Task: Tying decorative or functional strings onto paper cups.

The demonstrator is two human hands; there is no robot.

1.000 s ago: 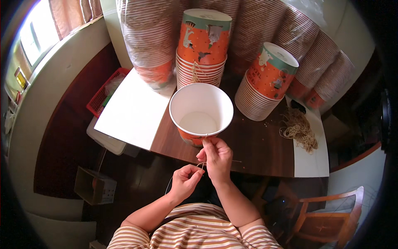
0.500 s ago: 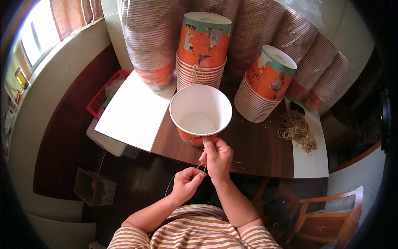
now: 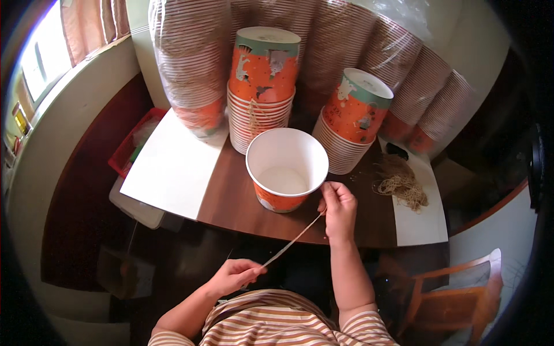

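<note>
A paper bucket (image 3: 280, 203), white inside and orange outside, stands upright with its mouth up near the table's front edge. My right hand (image 3: 339, 210) is closed at the right side of its rim, fingertips touching or very close to it. A thin tan string (image 3: 293, 240) runs taut from those fingers down to my left hand (image 3: 235, 277). The left thumb and fingers pinch the string's lower part, in front of the table and close to my striped shirt. Whether the string passes through the bucket's wall is hidden by my right fingers.
Behind the bucket stand two upside-down stacks of similar buckets, a left stack (image 3: 265, 75) and a right stack (image 3: 355, 115). Several tall plastic-wrapped stacks (image 3: 190, 63) line the back. A loose bundle of string (image 3: 404, 187) lies at right. A wooden chair (image 3: 456, 300) and red basket (image 3: 124, 150) flank the table.
My hands have moved apart: the left down and left, the right to the right, drawing the string out straight. The bucket has shifted right toward the right stack. The whole view has shifted slightly.
</note>
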